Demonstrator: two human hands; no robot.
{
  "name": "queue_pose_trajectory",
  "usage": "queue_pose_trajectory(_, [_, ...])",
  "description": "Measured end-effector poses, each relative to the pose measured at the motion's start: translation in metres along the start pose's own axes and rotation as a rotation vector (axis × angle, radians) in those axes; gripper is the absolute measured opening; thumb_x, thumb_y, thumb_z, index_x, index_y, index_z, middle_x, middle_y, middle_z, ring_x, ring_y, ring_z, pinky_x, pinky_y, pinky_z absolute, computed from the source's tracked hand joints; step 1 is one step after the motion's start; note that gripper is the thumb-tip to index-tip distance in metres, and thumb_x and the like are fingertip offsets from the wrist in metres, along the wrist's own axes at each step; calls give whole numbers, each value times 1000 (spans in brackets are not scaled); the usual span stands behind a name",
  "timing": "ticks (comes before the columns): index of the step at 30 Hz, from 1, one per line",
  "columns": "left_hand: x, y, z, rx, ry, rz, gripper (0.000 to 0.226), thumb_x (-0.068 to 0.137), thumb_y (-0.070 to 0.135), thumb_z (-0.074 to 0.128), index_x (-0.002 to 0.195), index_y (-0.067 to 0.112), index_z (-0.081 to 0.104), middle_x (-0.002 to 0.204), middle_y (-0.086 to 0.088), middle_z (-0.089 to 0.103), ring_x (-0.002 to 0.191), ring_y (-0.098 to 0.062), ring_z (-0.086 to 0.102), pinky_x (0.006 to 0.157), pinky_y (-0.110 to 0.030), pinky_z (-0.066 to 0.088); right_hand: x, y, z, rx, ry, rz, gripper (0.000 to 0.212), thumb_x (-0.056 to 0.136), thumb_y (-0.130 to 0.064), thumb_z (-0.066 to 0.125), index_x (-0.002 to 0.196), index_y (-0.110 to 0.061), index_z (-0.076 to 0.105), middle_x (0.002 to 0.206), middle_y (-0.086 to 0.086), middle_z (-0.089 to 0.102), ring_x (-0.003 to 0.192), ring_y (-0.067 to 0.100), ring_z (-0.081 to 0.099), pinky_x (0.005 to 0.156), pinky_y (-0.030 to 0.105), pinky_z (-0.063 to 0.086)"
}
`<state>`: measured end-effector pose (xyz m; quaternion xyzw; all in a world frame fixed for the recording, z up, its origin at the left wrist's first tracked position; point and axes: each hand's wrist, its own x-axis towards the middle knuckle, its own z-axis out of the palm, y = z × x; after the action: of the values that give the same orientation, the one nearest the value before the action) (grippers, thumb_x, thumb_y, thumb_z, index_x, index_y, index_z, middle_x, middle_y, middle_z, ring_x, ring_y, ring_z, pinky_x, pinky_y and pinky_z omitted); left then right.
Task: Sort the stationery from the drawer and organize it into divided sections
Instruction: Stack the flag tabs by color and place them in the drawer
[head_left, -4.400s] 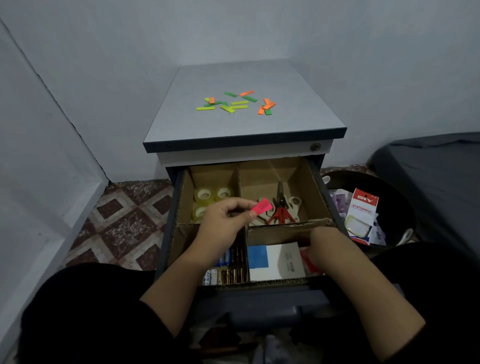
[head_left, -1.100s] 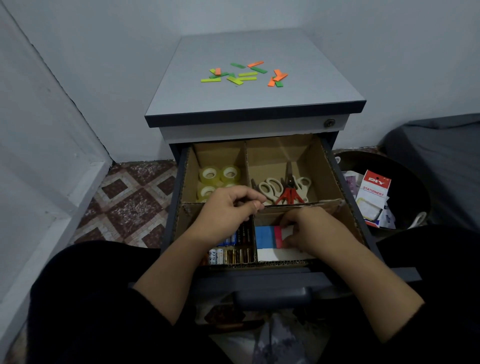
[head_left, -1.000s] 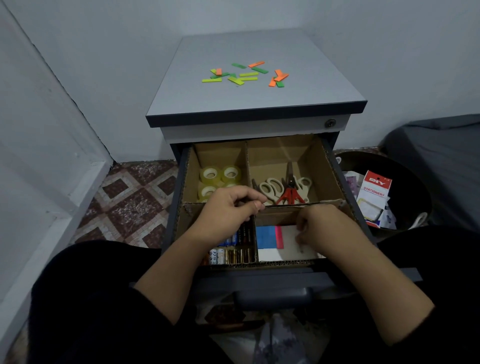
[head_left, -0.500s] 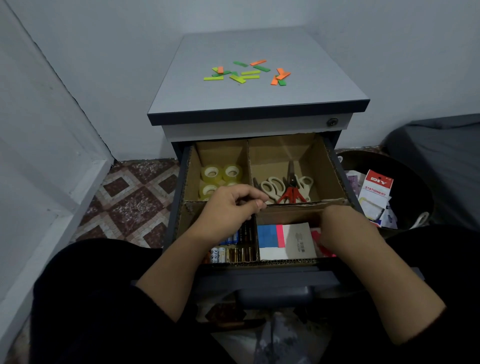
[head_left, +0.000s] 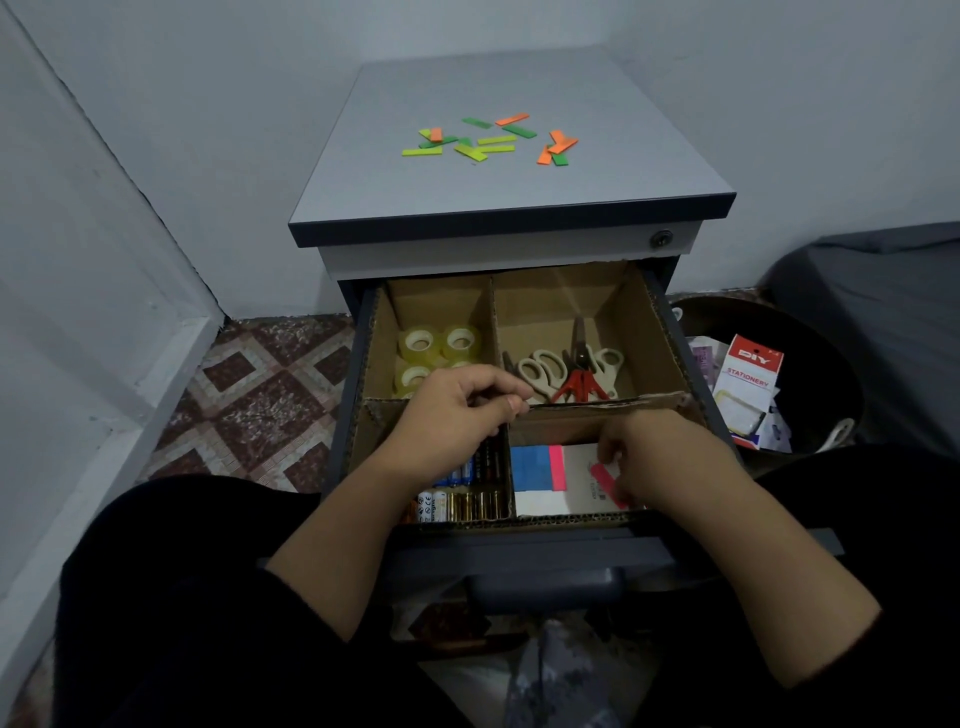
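The open drawer (head_left: 662, 332) is split by cardboard dividers into sections. Tape rolls (head_left: 441, 343) fill the far left one, scissors (head_left: 571, 370) the far right, batteries (head_left: 467, 505) the near left. In the near right section lies a pad (head_left: 530, 467) with a blue band and a pink strip (head_left: 557, 466) on it. My left hand (head_left: 457, 415) is curled at the crossing of the dividers, its thumb and forefinger pinching the cross divider (head_left: 613, 404). My right hand (head_left: 670, 462) pinches another pink strip (head_left: 605, 480) just above the pad.
Green, yellow and orange strips (head_left: 493, 140) lie scattered on the cabinet top (head_left: 623, 171). A dark round bin (head_left: 831, 358) at the right holds a red and white stationery pack (head_left: 748, 384). Tiled floor shows at the left, a dark fabric surface at the far right.
My right hand moved to the drawer's right corner and came back over the pad holding a second pink strip. The first pink strip now lies on the pad. My left hand stayed on the divider.
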<state>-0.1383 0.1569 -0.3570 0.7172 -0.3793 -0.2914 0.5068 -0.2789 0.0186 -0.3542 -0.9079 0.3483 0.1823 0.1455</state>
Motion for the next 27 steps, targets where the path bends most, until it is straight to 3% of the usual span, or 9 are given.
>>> queue_pose_trajectory(3, [0, 0, 0, -2, 1, 0, 19, 91, 7, 60, 93, 23, 71, 93, -1, 72, 94, -18, 66, 76, -23, 53, 2, -2, -2, 15, -75, -10, 32, 86, -24, 64, 118, -30, 60, 118, 0, 58, 106, 22, 58, 90, 37, 52])
queue_pose_trajectory(7, [-1, 1, 0, -4, 3, 3, 20, 91, 7, 60, 91, 24, 70, 93, -1, 72, 94, -20, 66, 76, -24, 54, 7, -2, 8, 56, 54, -70, 33, 85, -24, 65, 116, -35, 63, 108, -3, 61, 95, 18, 60, 81, 32, 53])
queue_pose_trajectory(12, [-1, 0, 0, -6, 6, 4, 19, 90, 8, 61, 90, 25, 70, 95, -3, 72, 96, -23, 65, 79, -30, 54, 8, -7, 13, 42, 105, -109, 30, 89, -31, 59, 119, -32, 62, 107, -3, 64, 96, 19, 61, 83, 34, 53])
queue_pose_trajectory(18, [0, 0, 0, -24, 6, -9, 20, 90, 7, 61, 89, 25, 70, 94, -2, 73, 97, -21, 66, 77, -26, 54, 9, -3, 13, 54, 114, -156, 37, 83, -19, 62, 112, -44, 65, 104, -8, 65, 91, 16, 61, 76, 30, 53])
queue_pose_trajectory(27, [0, 1, 1, -37, 5, -15, 18, 90, 6, 61, 90, 22, 70, 94, -2, 73, 96, -17, 67, 73, -17, 52, 12, -6, 16, 9, 112, -167, 41, 78, -30, 71, 116, -43, 63, 109, -7, 64, 99, 18, 61, 75, 27, 49])
